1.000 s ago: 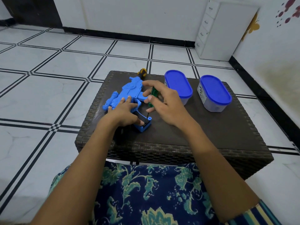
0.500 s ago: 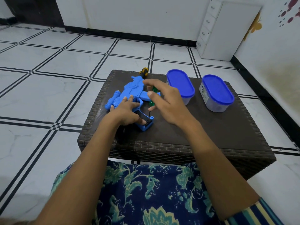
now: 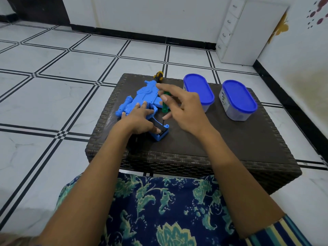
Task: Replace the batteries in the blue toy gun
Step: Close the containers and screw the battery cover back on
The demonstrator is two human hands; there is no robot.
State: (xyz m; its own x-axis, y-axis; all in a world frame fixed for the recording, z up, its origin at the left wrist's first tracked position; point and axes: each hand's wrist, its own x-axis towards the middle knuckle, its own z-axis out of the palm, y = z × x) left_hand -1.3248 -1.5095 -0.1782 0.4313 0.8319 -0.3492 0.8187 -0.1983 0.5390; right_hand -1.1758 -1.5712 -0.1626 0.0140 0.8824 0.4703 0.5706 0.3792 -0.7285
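The blue toy gun (image 3: 145,98) is lying flat on the left half of the dark woven bench (image 3: 230,139), its barrel pointing toward the far left and its grip pointing back toward the person. The left hand (image 3: 140,119) is resting on top of the gun's body with fingers spread and fairly straight, pressing it down, the thumb reaching along the grip toward its butt. The right hand (image 3: 184,112) is hovering just right of the gun, pinching a green-handled screwdriver (image 3: 165,105) between thumb and fingers, index finger stretched out; the dark shaft is slanting down to the butt of the grip. A yellow-and-black tool handle (image 3: 158,76) is lying at the bench's far edge, just beyond the gun. A blue-lidded tub (image 3: 197,89) is standing just past the right hand, and a second tub (image 3: 237,100) is sitting farther right.
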